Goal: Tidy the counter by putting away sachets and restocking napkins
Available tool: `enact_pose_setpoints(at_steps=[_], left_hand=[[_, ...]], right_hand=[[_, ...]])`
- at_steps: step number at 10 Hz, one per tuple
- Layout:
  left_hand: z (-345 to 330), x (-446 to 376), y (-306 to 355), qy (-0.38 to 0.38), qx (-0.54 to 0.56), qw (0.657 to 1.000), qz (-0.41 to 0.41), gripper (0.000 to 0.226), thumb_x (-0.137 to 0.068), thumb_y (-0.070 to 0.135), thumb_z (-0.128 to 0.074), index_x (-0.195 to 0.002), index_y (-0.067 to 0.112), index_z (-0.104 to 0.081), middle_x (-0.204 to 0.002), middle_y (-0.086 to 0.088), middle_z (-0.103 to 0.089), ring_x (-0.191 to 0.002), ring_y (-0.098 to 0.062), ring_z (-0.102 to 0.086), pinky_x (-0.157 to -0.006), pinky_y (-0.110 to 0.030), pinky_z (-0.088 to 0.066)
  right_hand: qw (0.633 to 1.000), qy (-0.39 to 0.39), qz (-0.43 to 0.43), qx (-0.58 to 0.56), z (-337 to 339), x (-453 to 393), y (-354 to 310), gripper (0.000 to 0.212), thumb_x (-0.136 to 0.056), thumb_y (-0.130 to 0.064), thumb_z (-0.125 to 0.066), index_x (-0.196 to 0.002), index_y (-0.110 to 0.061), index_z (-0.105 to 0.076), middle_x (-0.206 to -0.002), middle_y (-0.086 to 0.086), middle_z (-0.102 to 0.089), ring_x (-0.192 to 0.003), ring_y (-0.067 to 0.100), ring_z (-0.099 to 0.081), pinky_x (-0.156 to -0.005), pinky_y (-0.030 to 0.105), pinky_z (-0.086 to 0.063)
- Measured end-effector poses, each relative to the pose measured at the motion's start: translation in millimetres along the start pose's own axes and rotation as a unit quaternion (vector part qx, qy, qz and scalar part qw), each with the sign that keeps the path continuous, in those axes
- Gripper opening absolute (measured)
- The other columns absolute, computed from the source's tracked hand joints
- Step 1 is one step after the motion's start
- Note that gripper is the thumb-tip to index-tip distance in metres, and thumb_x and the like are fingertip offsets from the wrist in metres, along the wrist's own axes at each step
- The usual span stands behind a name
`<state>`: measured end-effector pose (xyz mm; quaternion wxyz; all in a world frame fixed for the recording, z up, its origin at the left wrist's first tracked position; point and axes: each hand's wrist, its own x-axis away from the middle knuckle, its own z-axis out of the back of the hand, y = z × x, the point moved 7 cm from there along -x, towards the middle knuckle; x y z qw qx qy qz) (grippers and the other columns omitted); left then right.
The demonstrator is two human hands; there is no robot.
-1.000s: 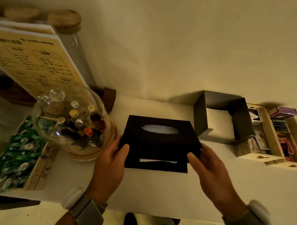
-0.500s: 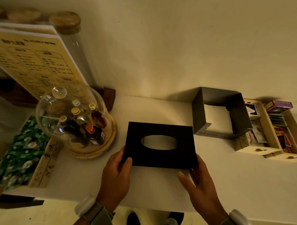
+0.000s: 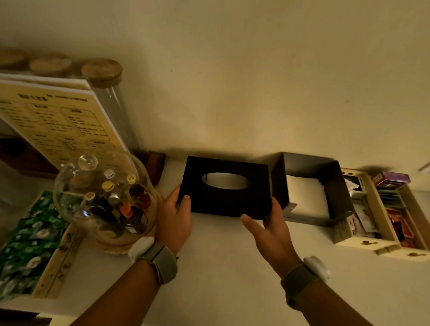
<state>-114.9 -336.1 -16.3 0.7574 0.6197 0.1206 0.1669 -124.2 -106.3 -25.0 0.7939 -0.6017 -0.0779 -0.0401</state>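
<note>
Hands grip a black napkin box (image 3: 226, 188) at the middle of the desk (image 3: 228, 274): the left hand (image 3: 174, 216) clamps its 9 o'clock edge, thumb on top, and the right hand (image 3: 270, 230) takes its 4 o'clock corner, fingers partly spread with the forefinger loose below the near edge. Its oval slot (image 3: 226, 180) faces up and shows something pale inside; whether that is napkins I cannot tell. The box's long axis runs 9 to 3 o'clock, square to both forearms, so neither hand is clearly nearer. An open grey holder (image 3: 309, 189) stands just beside it at 3 o'clock, a pale sheet on its floor. My judgement: the coming move turns on that sideways gap, a short shift toward 3 o'clock or a set-down in place. Sachets (image 3: 25, 243) fill a tray at 8 o'clock.
</note>
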Motion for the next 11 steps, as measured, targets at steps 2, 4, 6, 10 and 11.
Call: enact_pose_setpoints(at_steps=[2,4,6,10,11], left_hand=[[-8.4,-22.3,-6.3,0.008,0.0,1.0,0.029,0.032,-0.097,0.013,-0.045,-0.126,0.014,-0.059,-0.113,0.001,-0.066,-0.106,-0.014,-0.06,-0.086,-0.022,-0.047],[-10.9,-26.8,-10.6,0.004,-0.002,0.999,0.037,0.033,-0.099,0.015,-0.043,-0.129,0.013,-0.055,-0.123,-0.003,-0.064,-0.114,-0.016,-0.057,-0.095,-0.027,-0.045],[-14.1,-34.1,-15.2,-0.018,-0.046,0.998,0.029,0.037,-0.1,0.022,-0.041,-0.136,0.014,-0.048,-0.13,-0.006,-0.06,-0.12,-0.021,-0.055,-0.103,-0.041,-0.044],[-12.9,-2.2,-4.4,-0.01,-0.116,0.993,0.022,0.056,-0.1,0.038,-0.032,-0.15,0.018,-0.014,-0.158,-0.004,-0.021,-0.142,-0.014,-0.02,-0.107,-0.022,-0.017],[-17.6,19.9,3.2,-0.039,-0.045,0.998,-0.008,0.057,-0.098,0.042,-0.035,-0.149,0.024,-0.017,-0.156,0.003,-0.025,-0.138,-0.004,-0.022,-0.108,-0.021,-0.02]], right_hand=[[0.999,0.026,-0.017,-0.025,-6.0,-24.1,5.4,0.078,-0.082,-0.025,-0.07,-0.145,-0.026,-0.024,-0.144,0.003,-0.043,-0.131,0.025,-0.041,-0.106,0.047,-0.038],[0.999,0.019,-0.019,-0.045,-9.2,-34.9,9.2,0.071,-0.083,-0.012,-0.067,-0.14,-0.03,-0.029,-0.127,-0.005,-0.051,-0.117,0.017,-0.049,-0.095,0.032,-0.042],[0.996,0.025,-0.04,-0.076,-10.9,-47.3,14.6,0.07,-0.084,-0.008,-0.063,-0.139,-0.033,-0.03,-0.111,-0.016,-0.052,-0.103,0.009,-0.05,-0.083,0.021,-0.042],[0.991,0.055,-0.113,-0.038,-6.3,-15.6,25.3,0.077,-0.087,-0.007,-0.056,-0.148,-0.026,-0.014,-0.155,0.006,-0.025,-0.138,0.031,-0.028,-0.105,0.045,-0.033],[0.992,0.05,-0.113,-0.007,4.6,1.5,24.5,0.076,-0.087,-0.004,-0.054,-0.148,-0.025,-0.015,-0.155,0.005,-0.025,-0.139,0.027,-0.027,-0.105,0.041,-0.032]])
